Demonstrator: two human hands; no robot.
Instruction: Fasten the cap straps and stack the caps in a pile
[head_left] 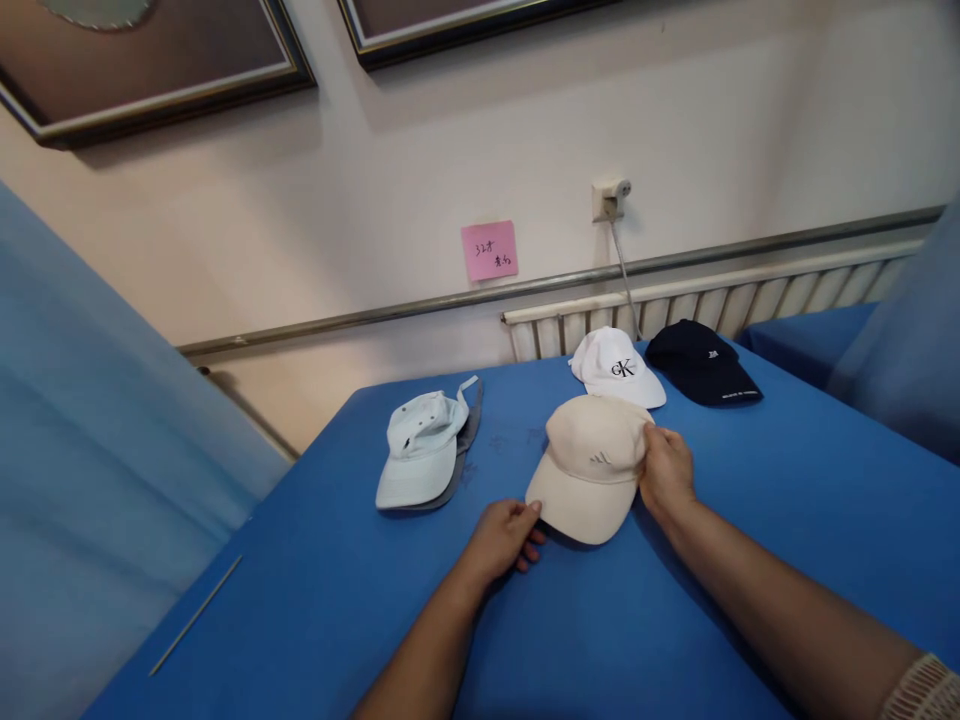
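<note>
A cream baseball cap (589,465) with a small dark logo is between my two hands over the blue table, its brim toward me and to the left. My right hand (667,468) grips the cap's right side, thumb on the outside. At the left edge of the brim, my left hand (508,537) pinches with its thumb on top and its fingers partly hidden below. Just behind sits a white cap (616,367) with black letters. Beside that one lies a navy cap (701,362) with a small white mark.
On the left, a pale blue cap (421,445) rests on a grey cap (471,432). A thin stick (196,614) lies near the left edge of the blue table (315,600). Behind are a radiator (720,310), a pipe (405,312) and a pink note (490,251). Curtains (97,450) hang at the sides.
</note>
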